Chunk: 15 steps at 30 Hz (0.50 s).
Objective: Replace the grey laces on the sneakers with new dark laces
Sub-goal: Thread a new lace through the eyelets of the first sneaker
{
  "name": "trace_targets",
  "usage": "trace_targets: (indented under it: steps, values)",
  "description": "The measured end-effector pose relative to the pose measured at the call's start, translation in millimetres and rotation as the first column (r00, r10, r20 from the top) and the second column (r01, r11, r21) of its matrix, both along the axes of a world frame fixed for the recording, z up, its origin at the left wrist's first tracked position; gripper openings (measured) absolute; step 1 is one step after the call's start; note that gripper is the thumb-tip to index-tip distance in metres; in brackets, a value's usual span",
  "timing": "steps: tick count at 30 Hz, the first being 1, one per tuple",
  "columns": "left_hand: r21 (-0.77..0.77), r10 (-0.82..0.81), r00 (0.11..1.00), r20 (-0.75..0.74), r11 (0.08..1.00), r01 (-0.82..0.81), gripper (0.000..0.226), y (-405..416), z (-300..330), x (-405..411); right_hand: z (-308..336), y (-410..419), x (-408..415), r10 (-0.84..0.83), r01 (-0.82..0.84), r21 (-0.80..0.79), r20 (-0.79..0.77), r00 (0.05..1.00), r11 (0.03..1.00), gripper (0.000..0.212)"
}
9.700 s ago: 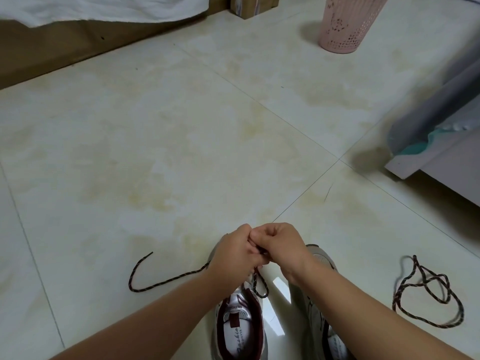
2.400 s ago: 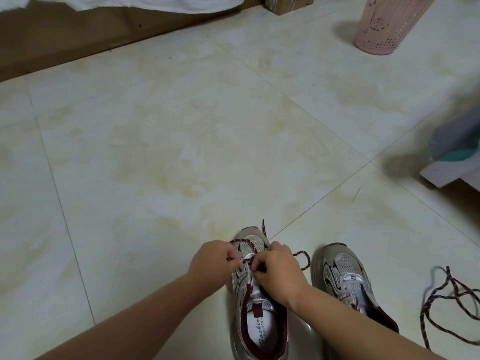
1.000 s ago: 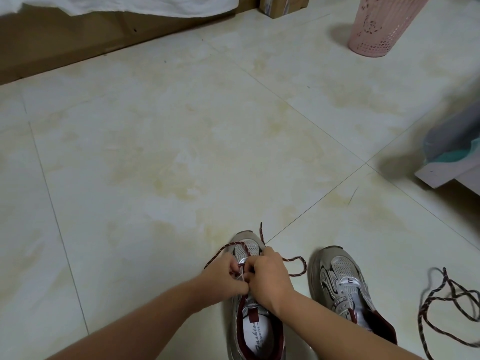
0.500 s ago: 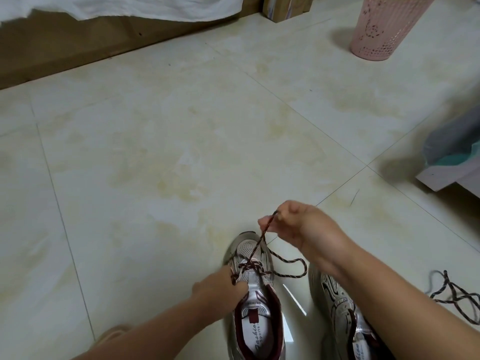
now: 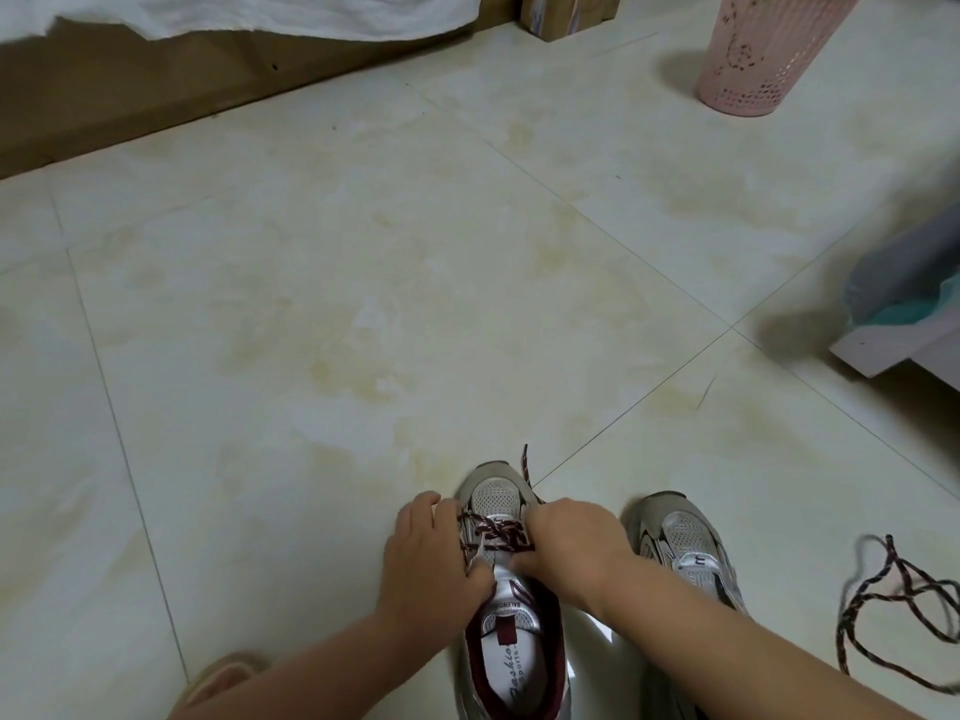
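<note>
Sneaker (image 5: 511, 610) on tiled floor (image 5: 363, 314), dark lace (image 5: 496, 530) crossed through front eyelets. Left hand (image 5: 428, 556) grips sneaker's left side, right hand (image 5: 571, 550) its right side, fingers curled at lace; hands apart, lace between. Second sneaker (image 5: 685, 550) just right of first. Spare lace (image 5: 893, 610) further right.
</note>
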State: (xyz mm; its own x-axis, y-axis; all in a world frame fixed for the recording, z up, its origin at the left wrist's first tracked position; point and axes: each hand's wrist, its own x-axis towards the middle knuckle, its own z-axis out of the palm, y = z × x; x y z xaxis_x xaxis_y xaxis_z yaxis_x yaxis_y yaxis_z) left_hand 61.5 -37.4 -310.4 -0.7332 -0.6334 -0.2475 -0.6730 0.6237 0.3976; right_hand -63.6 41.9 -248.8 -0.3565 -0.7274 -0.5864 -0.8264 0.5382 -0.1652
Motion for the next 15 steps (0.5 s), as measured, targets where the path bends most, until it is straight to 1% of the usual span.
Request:
trace_targets:
  steps: [1,2,4,5,6,7,8,9,11,13,15]
  values:
    - [0.072,0.008,1.0,0.021,0.997,-0.01,0.058,1,-3,0,-1,-1,-1,0.017,-0.017,0.016,0.011,1.0,1.0,0.025]
    - [0.172,0.031,1.0,0.0,0.985,-0.03,0.059,1,-5,-1,-2,-1,-5,0.018,-0.019,0.023,0.032,0.999,1.0,0.021]
    - [0.42,0.126,0.991,-0.053,0.903,-0.093,0.059,4,-6,-2,1,-2,-15,-0.026,0.023,0.027,0.123,0.992,0.999,0.019]
    - [0.512,0.177,0.982,-0.062,0.85,-0.121,0.058,6,-5,-2,3,-1,-22,-0.07,0.066,0.027,0.185,0.98,0.997,0.022]
    - [0.566,0.225,0.972,-0.064,0.81,-0.15,0.056,8,-5,-3,5,0,-28,-0.116,0.112,0.032,0.237,0.965,0.993,0.026]
    - [0.595,0.27,0.961,-0.061,0.783,-0.182,0.049,10,-5,-3,8,2,-34,-0.146,0.142,0.034,0.266,0.953,0.989,0.031]
    - [0.61,0.308,0.949,-0.061,0.764,-0.209,0.038,11,-5,-3,13,4,-40,-0.165,0.164,0.026,0.274,0.948,0.986,0.036]
    - [0.617,0.336,0.94,-0.06,0.753,-0.229,0.028,12,-4,-4,18,5,-46,-0.184,0.19,0.003,0.275,0.944,0.982,0.038]
    - [0.622,0.366,0.928,-0.066,0.742,-0.249,0.022,13,-5,-5,35,7,-56,-0.24,0.278,-0.089,0.304,0.922,0.956,0.034]
    - [0.61,0.375,0.925,-0.067,0.749,-0.259,0.022,15,-8,-6,53,6,-66,-0.323,0.43,-0.211,0.403,0.856,0.878,0.034]
    - [0.599,0.39,0.919,-0.061,0.751,-0.279,0.023,16,-12,-6,72,3,-77,-0.389,0.625,-0.291,0.576,0.719,0.724,0.036]
